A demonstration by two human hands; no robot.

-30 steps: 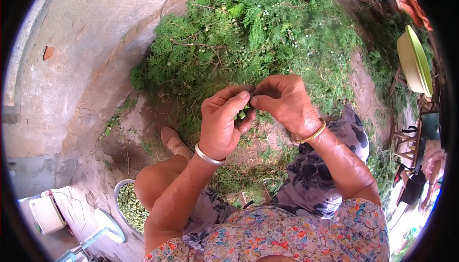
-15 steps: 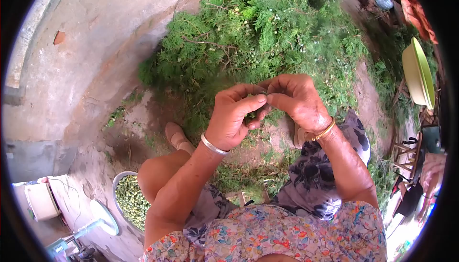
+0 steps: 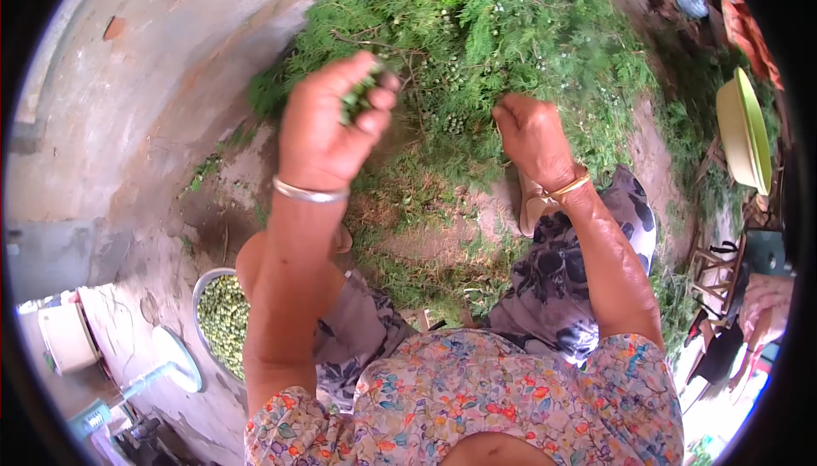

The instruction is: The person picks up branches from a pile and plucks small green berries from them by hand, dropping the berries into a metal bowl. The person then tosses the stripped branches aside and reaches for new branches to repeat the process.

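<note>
My left hand (image 3: 328, 125), with a silver bangle at its wrist, is raised at the left of the branch pile. Its fingers curl around a clump of small green cones (image 3: 357, 98), partly hidden by the fingers and slightly blurred. My right hand (image 3: 536, 138), wearing a gold bangle, is closed in front of the pile, fingertips pressed together; whatever may be between them does not show. Beyond both hands spreads a heap of green conifer branches (image 3: 477, 49) bearing small pale cones. A basin (image 3: 201, 296) full of picked green cones stands beside my left knee.
A yellow-green basin (image 3: 739, 130) is tilted on its side at the right. A concrete wall (image 3: 196, 32) runs along the left. At the lower left stands a light-blue fan (image 3: 177, 360). Another person's hand (image 3: 766, 300) shows at the right edge.
My hands were together at the centre and have parted. The left moved up and left with the green cones; the right moved slightly up and stayed closed.
</note>
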